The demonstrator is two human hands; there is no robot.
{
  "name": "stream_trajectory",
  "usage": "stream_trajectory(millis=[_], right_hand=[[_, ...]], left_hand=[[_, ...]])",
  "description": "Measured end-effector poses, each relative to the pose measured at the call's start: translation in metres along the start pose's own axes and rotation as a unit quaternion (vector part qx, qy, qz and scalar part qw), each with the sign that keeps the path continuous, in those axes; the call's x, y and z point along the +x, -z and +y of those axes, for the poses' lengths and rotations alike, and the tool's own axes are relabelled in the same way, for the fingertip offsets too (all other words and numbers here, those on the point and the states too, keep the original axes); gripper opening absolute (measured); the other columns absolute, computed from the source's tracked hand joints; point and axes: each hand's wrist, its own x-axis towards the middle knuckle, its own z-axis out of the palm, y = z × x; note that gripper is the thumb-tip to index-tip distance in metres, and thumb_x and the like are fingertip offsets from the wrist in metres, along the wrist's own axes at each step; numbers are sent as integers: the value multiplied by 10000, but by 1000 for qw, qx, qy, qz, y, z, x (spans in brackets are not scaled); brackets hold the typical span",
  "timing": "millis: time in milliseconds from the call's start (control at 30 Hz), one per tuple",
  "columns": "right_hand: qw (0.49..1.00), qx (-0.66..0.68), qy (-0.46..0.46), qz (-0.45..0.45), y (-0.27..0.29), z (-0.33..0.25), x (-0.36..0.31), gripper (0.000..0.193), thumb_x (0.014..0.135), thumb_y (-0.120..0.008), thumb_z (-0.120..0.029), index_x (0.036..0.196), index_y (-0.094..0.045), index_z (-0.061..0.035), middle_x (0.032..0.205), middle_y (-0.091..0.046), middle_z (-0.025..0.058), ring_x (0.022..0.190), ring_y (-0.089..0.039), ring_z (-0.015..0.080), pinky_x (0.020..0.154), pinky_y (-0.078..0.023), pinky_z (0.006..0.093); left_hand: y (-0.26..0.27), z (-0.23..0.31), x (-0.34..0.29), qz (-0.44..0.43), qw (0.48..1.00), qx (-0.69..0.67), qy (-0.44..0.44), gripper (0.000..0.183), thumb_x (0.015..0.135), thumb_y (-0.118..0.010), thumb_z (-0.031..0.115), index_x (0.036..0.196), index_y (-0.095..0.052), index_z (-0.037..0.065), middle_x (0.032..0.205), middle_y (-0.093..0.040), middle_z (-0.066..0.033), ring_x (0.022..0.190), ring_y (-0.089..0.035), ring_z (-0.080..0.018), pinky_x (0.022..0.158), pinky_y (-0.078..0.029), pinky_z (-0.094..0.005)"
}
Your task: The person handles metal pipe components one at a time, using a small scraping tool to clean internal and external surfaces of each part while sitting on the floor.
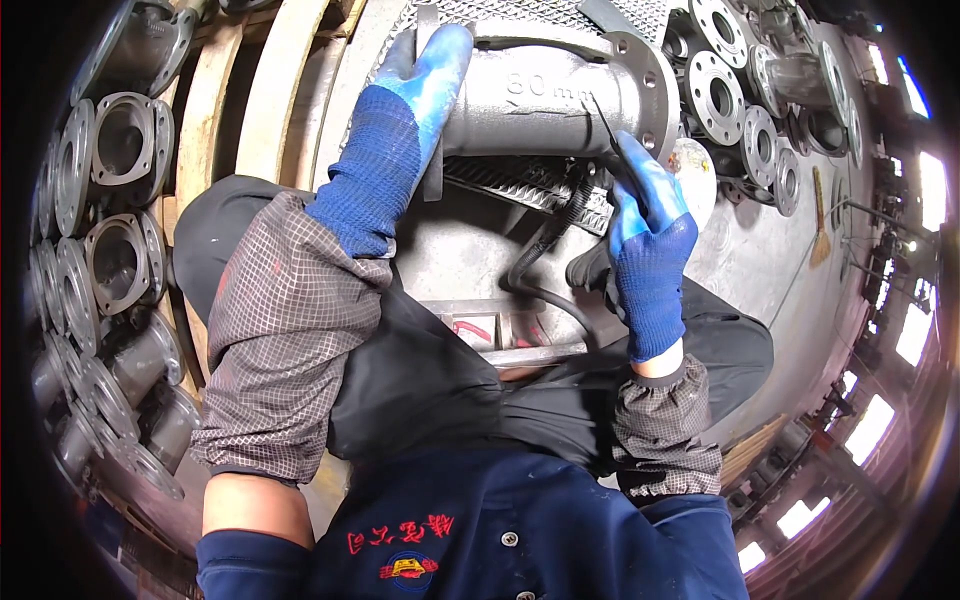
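A grey cast-metal valve body (540, 100) with raised lettering and a round flange at each end lies crosswise in front of me. My left hand (420, 100), in a blue coated glove, grips its left end by the flange; some of the fingers are hidden behind it. In a matching glove, my right hand (648, 205) is closed around a thin, dark, pointed tool (609, 125) below the right flange. The tool's tip points up and left, over the casting's side near the lettering. Whether the tip touches the metal I cannot tell.
The casting sits over a metal mesh surface (545, 22). Below it, a black hose (530, 265) curves down toward a low metal frame (470, 312). Flanged castings (122, 150) are stacked at the left beside wooden slats (205, 110); more flanges (716, 95) lie at the upper right. A broom (820, 240) stands farther right.
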Motion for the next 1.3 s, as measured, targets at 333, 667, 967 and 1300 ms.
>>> stream_trajectory(millis=[333,667,967,1300], right_hand=[[998,37,-35,-39,-3,0,1,369,812,-545,109,1153,-632,-1,1131,-648,129,1054,-604,203,933,-450,289],[1000,13,-19,-20,-11,1,0,345,814,-574,91,1138,-641,-9,1105,-662,122,1027,-617,209,921,-454,300],[1000,-25,13,12,-15,2,-1,383,770,-602,69,1135,-653,-33,1042,-682,119,953,-639,243,864,-485,321],[999,-26,11,27,-19,2,-4,358,786,-608,85,1125,-650,-24,1096,-670,107,984,-627,214,882,-473,301]], left_hand=[[-1,-13,3,38,999,-28,-23,704,898,-535,450,1419,-322,27,1205,-543,-215,1084,-571,-275,901,-485,-361],[8,-31,8,18,994,-92,-56,544,944,-551,341,1364,-423,20,1221,-556,-117,1091,-555,-190,947,-446,-284],[27,-39,6,-175,938,-203,-219,536,952,-526,369,1354,-446,25,1230,-554,-109,1120,-541,-193,973,-425,-303],[23,-67,26,-23,979,-196,-55,540,957,-535,320,1375,-393,9,1214,-550,-133,1107,-552,-202,954,-459,-278]])
